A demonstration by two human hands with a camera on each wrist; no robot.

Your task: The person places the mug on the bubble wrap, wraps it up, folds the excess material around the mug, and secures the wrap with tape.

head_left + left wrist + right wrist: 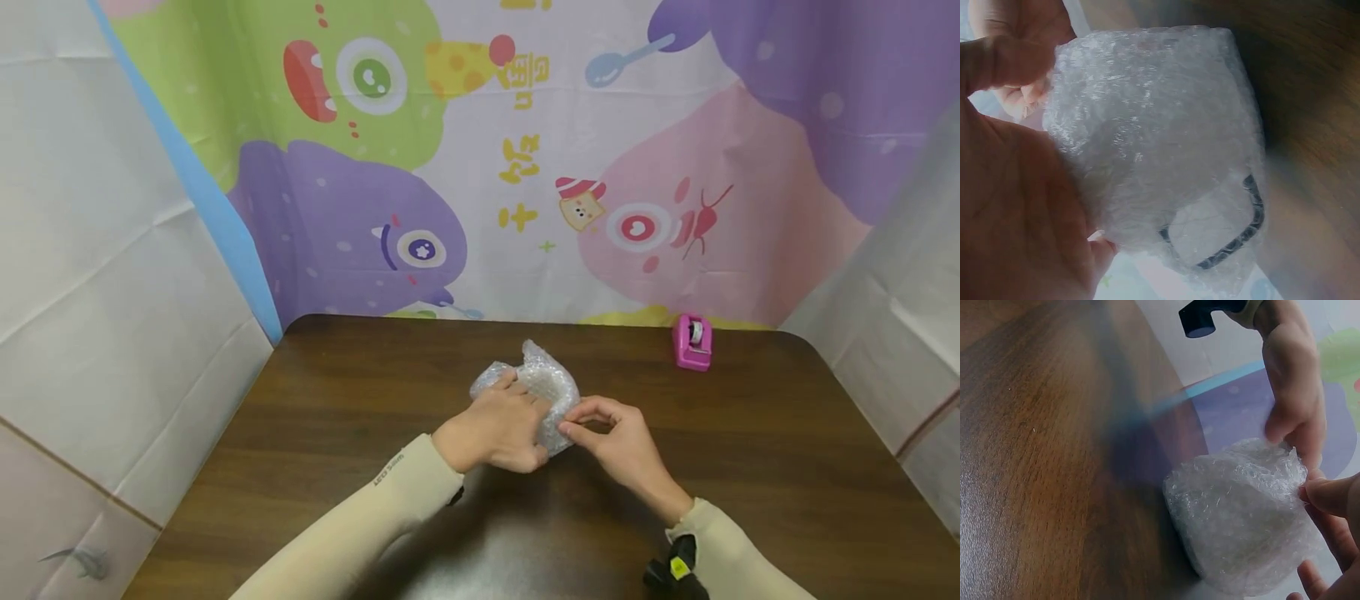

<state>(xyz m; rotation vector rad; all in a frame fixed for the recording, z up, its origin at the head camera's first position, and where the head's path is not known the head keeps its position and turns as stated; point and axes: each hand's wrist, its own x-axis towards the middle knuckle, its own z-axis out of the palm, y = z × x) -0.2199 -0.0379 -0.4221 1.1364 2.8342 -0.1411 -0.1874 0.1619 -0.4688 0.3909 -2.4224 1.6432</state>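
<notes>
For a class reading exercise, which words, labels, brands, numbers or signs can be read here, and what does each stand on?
"干饭" (apparently): gold characters set sideways on the patterned curtain; the gold marks above them are unclear or cut off.
Dark print on the left sleeve: too small to read.
No readable text on the pink tape dispenser or the bubble wrap.

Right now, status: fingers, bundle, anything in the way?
Left fingers holding bubble-wrapped bundle. Right fingers pinching its edge. Pink tape dispenser apart, at table's far right; nothing seen blocking.
</notes>
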